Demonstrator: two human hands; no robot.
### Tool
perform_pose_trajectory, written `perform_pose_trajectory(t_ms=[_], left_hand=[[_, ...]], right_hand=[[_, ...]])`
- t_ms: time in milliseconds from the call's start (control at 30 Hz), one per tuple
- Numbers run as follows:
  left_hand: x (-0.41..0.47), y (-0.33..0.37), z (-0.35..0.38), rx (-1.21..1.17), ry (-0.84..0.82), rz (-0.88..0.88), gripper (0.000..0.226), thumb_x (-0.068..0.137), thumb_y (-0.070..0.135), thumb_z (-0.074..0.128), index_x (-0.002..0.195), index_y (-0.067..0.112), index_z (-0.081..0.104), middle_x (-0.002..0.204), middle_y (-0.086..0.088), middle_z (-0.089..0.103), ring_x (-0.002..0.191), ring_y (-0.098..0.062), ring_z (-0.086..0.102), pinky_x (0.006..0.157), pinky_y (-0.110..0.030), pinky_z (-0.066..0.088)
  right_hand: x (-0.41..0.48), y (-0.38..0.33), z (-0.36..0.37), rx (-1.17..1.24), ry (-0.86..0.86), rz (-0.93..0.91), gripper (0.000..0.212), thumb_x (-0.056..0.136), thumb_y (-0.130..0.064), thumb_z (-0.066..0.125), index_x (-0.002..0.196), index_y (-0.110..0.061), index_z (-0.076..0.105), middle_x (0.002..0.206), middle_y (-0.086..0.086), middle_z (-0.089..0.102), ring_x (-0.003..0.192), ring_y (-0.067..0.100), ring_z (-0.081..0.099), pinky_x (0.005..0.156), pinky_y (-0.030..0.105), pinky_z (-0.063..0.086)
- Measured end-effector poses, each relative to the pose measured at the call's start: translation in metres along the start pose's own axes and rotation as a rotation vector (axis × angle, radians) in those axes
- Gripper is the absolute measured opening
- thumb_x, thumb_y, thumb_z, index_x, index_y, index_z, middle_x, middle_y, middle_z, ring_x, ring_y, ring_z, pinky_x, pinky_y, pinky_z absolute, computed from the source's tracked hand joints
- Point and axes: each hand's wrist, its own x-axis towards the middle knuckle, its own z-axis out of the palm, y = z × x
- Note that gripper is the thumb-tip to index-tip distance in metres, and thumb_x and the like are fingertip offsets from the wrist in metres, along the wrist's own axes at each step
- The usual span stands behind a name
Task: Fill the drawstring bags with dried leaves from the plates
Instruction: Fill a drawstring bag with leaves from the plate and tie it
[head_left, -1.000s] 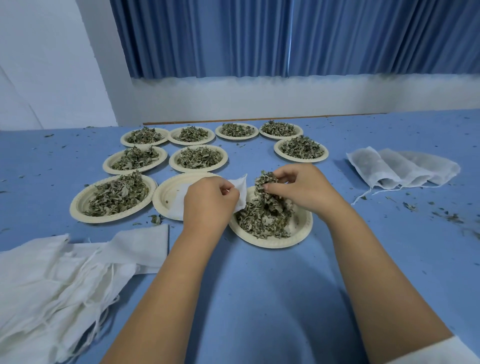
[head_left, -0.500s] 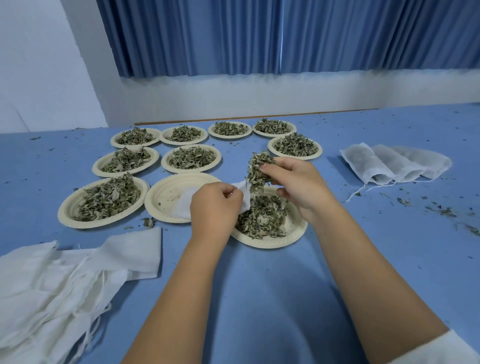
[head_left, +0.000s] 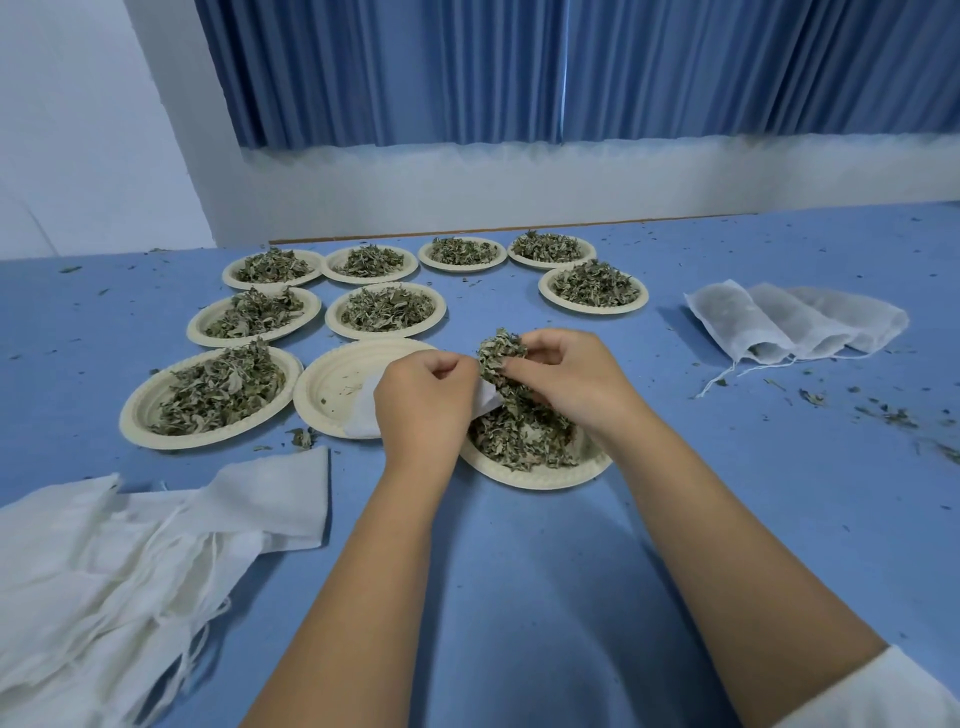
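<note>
Fingers (head_left: 540, 345) of the right hand (head_left: 576, 387) curl and pinch a clump of dried leaves (head_left: 496, 358) just above the far-left edge of the near plate (head_left: 540, 477). Just left of that clump, the left hand (head_left: 421, 410) has its fingers (head_left: 449, 366) curled round the mouth of a white drawstring bag (head_left: 363, 421). The bag's body trails left of the near plate onto an almost bare plate (head_left: 327, 379). The step in hand looks like loading this bag. The clump sits right at the opening, but the hands hide whether any has gone in. The next move calls for holding the mouth wide and pressing the leaves down inside without scattering crumbs. With 8 heaped plates (head_left: 385, 312) beyond the near plate, much of the task seems left.
</note>
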Motion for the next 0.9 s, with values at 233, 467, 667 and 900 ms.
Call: perform_pose_trajectory(t_ms=[233, 467, 667, 900], left_hand=[[0.001, 0.000, 0.001, -0.018, 0.058, 0.005, 0.021, 0.081, 0.016, 0.059, 0.061, 0.021, 0.064, 0.052, 0.011, 0.056, 0.053, 0.004, 0.050, 0.051, -0.009, 0.034], [-0.005, 0.002, 0.005, -0.018, 0.018, 0.096, 0.019, 0.085, 0.010, 0.060, 0.069, 0.005, 0.070, 0.067, 0.003, 0.070, 0.059, -0.004, 0.054, 0.062, -0.021, 0.042], [-0.008, 0.002, 0.011, 0.034, 0.009, 0.155, 0.016, 0.089, 0.014, 0.062, 0.080, 0.012, 0.075, 0.074, 0.011, 0.066, 0.064, 0.000, 0.056, 0.063, -0.007, 0.037], [-0.005, 0.000, 0.009, 0.032, -0.003, 0.095, 0.020, 0.090, 0.017, 0.062, 0.074, 0.016, 0.072, 0.062, 0.018, 0.059, 0.062, 0.008, 0.055, 0.060, -0.004, 0.036]], right_hand=[[0.000, 0.000, -0.001, -0.201, -0.006, -0.096, 0.018, 0.081, -0.019, 0.078, 0.089, -0.023, 0.062, 0.075, -0.015, 0.057, 0.065, -0.003, 0.051, 0.068, 0.013, 0.042], [-0.004, 0.001, -0.001, -0.482, 0.024, -0.195, 0.017, 0.079, -0.013, 0.074, 0.076, -0.024, 0.062, 0.062, -0.019, 0.052, 0.060, -0.002, 0.050, 0.057, 0.004, 0.036], [-0.007, -0.004, 0.002, -0.673, -0.052, -0.264, 0.007, 0.082, -0.012, 0.068, 0.087, -0.010, 0.072, 0.081, 0.003, 0.066, 0.082, 0.021, 0.061, 0.076, 0.034, 0.047], [-0.006, -0.003, -0.003, -0.436, -0.147, -0.182, 0.050, 0.091, -0.023, 0.060, 0.044, -0.021, 0.044, 0.042, -0.007, 0.034, 0.045, 0.010, 0.033, 0.048, 0.019, 0.028]])
